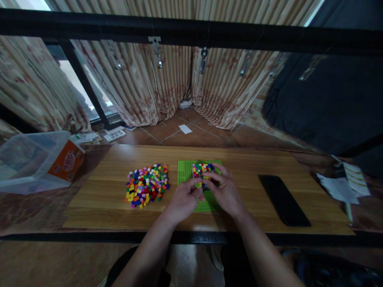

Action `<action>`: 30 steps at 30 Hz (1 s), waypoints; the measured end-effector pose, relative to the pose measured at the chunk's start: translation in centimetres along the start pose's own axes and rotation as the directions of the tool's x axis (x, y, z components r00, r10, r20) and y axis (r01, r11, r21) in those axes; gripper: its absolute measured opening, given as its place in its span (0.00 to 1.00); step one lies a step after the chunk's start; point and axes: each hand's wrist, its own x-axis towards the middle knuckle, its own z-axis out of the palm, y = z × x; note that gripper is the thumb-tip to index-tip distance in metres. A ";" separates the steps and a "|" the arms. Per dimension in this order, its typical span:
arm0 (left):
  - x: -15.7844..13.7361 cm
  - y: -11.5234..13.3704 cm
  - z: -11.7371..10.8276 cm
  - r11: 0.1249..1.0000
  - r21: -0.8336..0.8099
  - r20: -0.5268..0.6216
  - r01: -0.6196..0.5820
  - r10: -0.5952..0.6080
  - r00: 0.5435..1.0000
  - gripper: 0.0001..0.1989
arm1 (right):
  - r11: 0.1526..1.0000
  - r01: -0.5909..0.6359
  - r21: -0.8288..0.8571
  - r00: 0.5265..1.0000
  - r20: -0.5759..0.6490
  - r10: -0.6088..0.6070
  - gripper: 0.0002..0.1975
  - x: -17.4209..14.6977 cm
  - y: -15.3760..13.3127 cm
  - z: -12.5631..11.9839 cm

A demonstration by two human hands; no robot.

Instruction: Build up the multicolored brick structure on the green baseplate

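Observation:
A green studded baseplate (184, 169) lies on the wooden table, with a block of many-coloured toy bricks (199, 169) built up on it. My left hand (187, 197) is at the block's near left edge, fingers curled together in a pinch. Whatever is between those fingertips is too small to make out. My right hand (226, 189) reaches over the block's right side, its fingers apart and touching or just above the bricks. Both hands' fingertips nearly meet at the block's near side and hide part of it. Left of the baseplate is a pile of loose coloured bricks (146, 185).
A black flat object (284, 200) lies on the right of the wooden table (98, 187). A clear plastic bin (32, 159) with an orange label stands off the left end. Papers (338, 187) sit past the right end. A black bar (185, 28) with hanging clips crosses above.

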 end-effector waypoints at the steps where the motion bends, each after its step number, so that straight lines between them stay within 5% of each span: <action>1: 0.1 0.0 0.2 1.000 0.009 0.009 -0.012 0.012 1.000 0.19 | 1.000 -0.011 0.003 1.000 -0.013 0.011 0.09 0.0 -0.1 0.0; 15: 0.1 -0.3 1.0 0.992 0.105 -0.033 -0.068 0.072 0.997 0.22 | 0.940 -0.217 0.264 0.967 -0.072 0.244 0.15 0.7 0.0 0.4; 30: -0.2 0.0 1.6 0.977 0.185 -0.034 -0.104 0.112 0.993 0.17 | 0.893 -0.352 0.279 0.923 -0.052 0.380 0.19 1.2 0.2 1.1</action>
